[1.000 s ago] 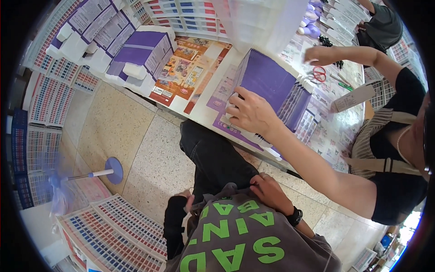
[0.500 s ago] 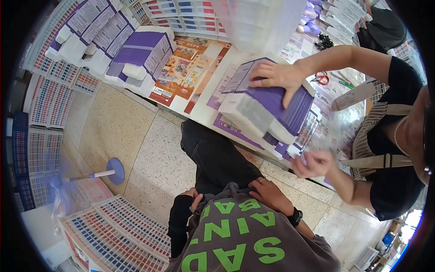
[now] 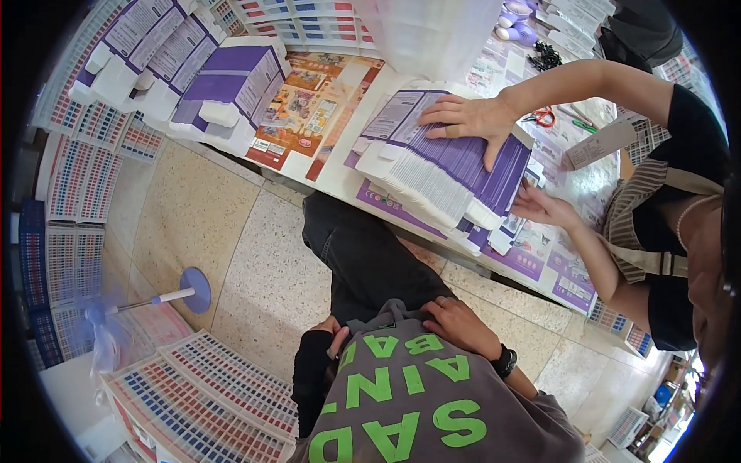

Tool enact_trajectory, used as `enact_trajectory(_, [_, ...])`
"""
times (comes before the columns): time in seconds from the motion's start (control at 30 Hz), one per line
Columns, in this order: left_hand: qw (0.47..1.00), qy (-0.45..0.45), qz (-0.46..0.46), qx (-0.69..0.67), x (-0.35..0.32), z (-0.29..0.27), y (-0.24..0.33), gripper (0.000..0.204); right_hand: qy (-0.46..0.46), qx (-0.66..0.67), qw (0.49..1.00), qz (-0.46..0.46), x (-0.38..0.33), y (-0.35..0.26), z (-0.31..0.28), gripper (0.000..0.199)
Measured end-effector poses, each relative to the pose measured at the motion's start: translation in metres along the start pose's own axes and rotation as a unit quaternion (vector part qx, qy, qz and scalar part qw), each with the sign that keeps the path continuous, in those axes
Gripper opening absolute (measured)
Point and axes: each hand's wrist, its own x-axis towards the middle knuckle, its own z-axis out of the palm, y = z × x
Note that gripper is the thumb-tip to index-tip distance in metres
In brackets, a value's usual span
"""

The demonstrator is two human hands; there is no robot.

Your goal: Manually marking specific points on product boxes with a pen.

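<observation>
My left hand (image 3: 333, 335), under a black sleeve, is curled at the left edge of my grey sweatshirt (image 3: 417, 386) with green lettering and seems to grip its cloth. My right hand (image 3: 457, 327), with a dark watch at the wrist, lies over the sweatshirt's right side near the hem, fingers a little apart. Neither hand is on the table. Across from my lap, a co-worker's hand (image 3: 471, 123) presses on a slanted stack of purple and white flattened cartons (image 3: 432, 174). Their other hand (image 3: 544, 208) is at the stack's near right end.
More purple and white cartons (image 3: 231, 81) lie at the table's left. Orange printed sheets (image 3: 309, 108) cover the tabletop beside them. Red-handled scissors (image 3: 545, 116) and an upright pale box (image 3: 602, 147) are at the right. A small purple fan (image 3: 195, 291) stands at left by printed sheets (image 3: 208, 386).
The co-worker's lower hand has moved up to the stack's near right end. The carton edges now look more fanned out. My hands stay on the sweatshirt; the view has shifted slightly.
</observation>
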Motion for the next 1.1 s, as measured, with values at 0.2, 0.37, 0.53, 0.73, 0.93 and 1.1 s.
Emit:
enact_trajectory(0.2, [1.000, -0.006, -0.007, -0.011, -0.001, -0.001, 0.002, 0.031, -0.002, -0.008, 1.000, 0.004, -0.002, -0.003, 0.000, 0.029])
enact_trajectory(0.37, [1.000, 0.003, 0.011, 0.000, -0.002, 0.006, -0.009, 0.030, -0.003, -0.028, 1.000, 0.004, -0.004, -0.008, 0.002, 0.030])
enact_trajectory(0.53, [0.999, 0.009, 0.036, -0.027, -0.006, 0.008, -0.023, 0.027, 0.000, -0.041, 0.999, 0.002, -0.008, -0.011, 0.004, 0.031])
enact_trajectory(0.73, [0.984, 0.113, 0.098, -0.098, 0.001, -0.015, -0.004, 0.012, -0.005, -0.042, 0.999, -0.017, -0.011, -0.014, 0.007, 0.032])
enact_trajectory(0.93, [0.928, 0.273, 0.254, -0.011, 0.018, -0.051, 0.053, 0.021, 0.008, -0.033, 0.999, -0.006, -0.018, -0.008, 0.011, 0.030])
enact_trajectory(1.1, [0.802, 0.382, 0.441, 0.125, 0.065, -0.076, 0.131, 0.050, 0.007, -0.040, 0.999, -0.032, -0.019, -0.007, 0.010, 0.032])
